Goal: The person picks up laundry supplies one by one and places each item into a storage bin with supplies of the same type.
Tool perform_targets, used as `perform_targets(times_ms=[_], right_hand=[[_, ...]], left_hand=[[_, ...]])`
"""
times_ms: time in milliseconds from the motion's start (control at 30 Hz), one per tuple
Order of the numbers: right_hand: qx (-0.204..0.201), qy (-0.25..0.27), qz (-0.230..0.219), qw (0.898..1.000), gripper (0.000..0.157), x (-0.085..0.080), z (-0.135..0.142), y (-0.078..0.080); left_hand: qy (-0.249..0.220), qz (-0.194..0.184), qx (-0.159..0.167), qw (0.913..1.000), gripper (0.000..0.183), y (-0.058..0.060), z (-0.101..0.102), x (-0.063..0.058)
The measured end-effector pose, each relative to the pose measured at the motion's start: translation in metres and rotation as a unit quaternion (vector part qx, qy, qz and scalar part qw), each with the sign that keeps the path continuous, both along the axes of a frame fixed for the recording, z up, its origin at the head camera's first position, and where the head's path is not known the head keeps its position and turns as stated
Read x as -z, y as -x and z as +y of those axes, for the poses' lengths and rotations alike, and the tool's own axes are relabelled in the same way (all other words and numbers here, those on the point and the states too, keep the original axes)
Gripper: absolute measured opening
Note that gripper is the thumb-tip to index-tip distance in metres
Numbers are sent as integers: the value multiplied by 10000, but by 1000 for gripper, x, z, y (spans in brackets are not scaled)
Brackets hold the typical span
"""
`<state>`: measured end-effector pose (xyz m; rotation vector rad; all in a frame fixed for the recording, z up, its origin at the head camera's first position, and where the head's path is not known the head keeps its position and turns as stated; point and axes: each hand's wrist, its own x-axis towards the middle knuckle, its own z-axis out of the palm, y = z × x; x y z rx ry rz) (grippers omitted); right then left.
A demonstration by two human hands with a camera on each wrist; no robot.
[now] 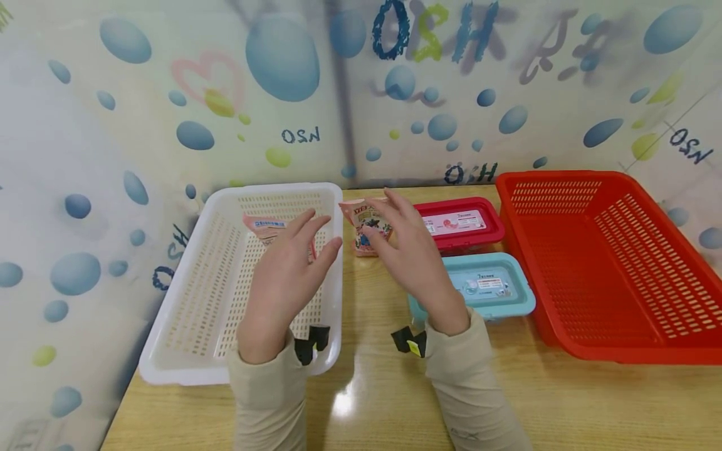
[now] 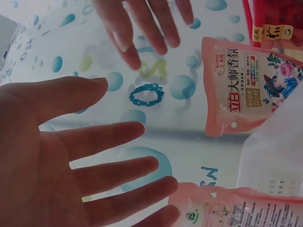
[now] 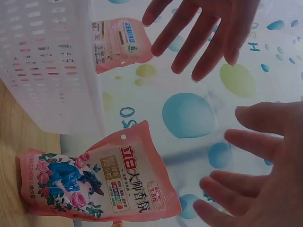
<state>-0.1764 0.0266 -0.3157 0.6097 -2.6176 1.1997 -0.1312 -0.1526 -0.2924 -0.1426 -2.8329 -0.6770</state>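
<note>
A pink laundry detergent pouch (image 1: 363, 220) with a floral print stands upright on the table, just right of the white basket (image 1: 336, 275). My right hand (image 1: 414, 260) hovers in front of and above it, fingers spread; in the right wrist view a gap shows between the fingers and the pouch (image 3: 94, 184). Over the white basket is my left hand (image 1: 282, 275), its fingers extended and holding nothing. Behind that hand a second pink pouch (image 1: 262, 227) stands inside the basket, partly hidden; the left wrist view catches its upper part (image 2: 236, 208).
To the right of the standing pouch lies a red-lidded box (image 1: 491, 222), with a light blue box (image 1: 521, 300) nearer me. A large red basket (image 1: 564, 269) occupies the table's right side. A patterned sheet (image 1: 366, 106) rises behind the wooden table (image 1: 372, 401).
</note>
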Motion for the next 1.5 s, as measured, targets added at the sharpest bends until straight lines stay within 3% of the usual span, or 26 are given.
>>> perform_targets(times_ms=[300,467,933,1167,1500], right_hand=[[74,-452,-467,9979,52,4,-1,2],[104,-508,-569,9970,55,5,1,3],[312,-637,-1431,9872,64,12,6,15],[297,-779,-1369,9871,62,15,5,16],[345,-572,-1173,9909,58,14,6,14]], left_hand=[[38,-172,20,9998,49,0,-1,0],[126,-269,76,9995,47,-1,-1,1],[124,-415,70,9990,50,0,1,0],[140,-453,85,9988,49,0,1,2],[276,-682,186,9971,51,2,3,3]])
